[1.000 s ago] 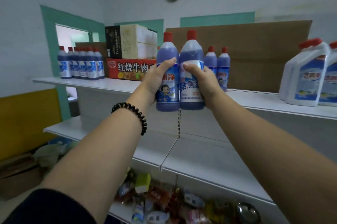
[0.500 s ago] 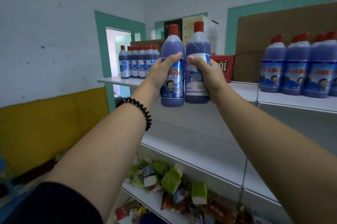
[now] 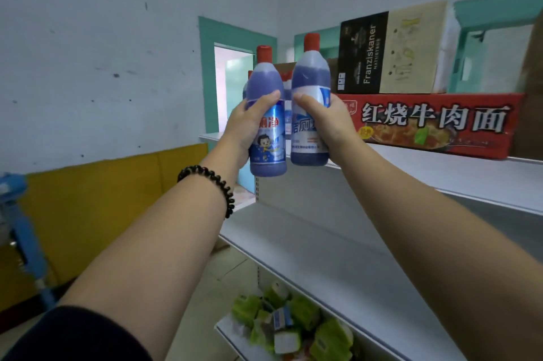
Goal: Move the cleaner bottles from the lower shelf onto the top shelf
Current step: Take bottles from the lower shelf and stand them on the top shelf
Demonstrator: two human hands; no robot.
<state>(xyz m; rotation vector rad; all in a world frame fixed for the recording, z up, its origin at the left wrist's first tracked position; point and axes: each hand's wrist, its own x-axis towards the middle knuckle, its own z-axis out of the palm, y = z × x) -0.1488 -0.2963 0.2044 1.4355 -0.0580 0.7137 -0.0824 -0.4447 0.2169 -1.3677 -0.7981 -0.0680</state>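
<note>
Two blue cleaner bottles with red caps are held upright side by side at the left end of the top shelf [image 3: 458, 175]. My left hand [image 3: 244, 128] grips the left bottle [image 3: 266, 81] round its middle. My right hand [image 3: 332, 122] grips the right bottle [image 3: 311, 72], whose base hangs level with the shelf's front edge. Behind them stand more bottles of the same kind [image 3: 287, 93], mostly hidden. The lower shelf [image 3: 323, 246] beneath shows only bare white surface.
A red noodle carton [image 3: 440, 125] lies on the top shelf right of the bottles, with a black-and-tan Franziskaner box [image 3: 390, 52] on it. Green and white packets [image 3: 293, 325] fill the bottom shelf. A teal-framed doorway [image 3: 232, 90] is behind; a yellow wall panel [image 3: 97, 202] is left.
My view has swung left along the shelving. Both hands carried the two bottles leftward to the shelf's end, in front of the bottles standing there; the row of bottles on the right has left the view.
</note>
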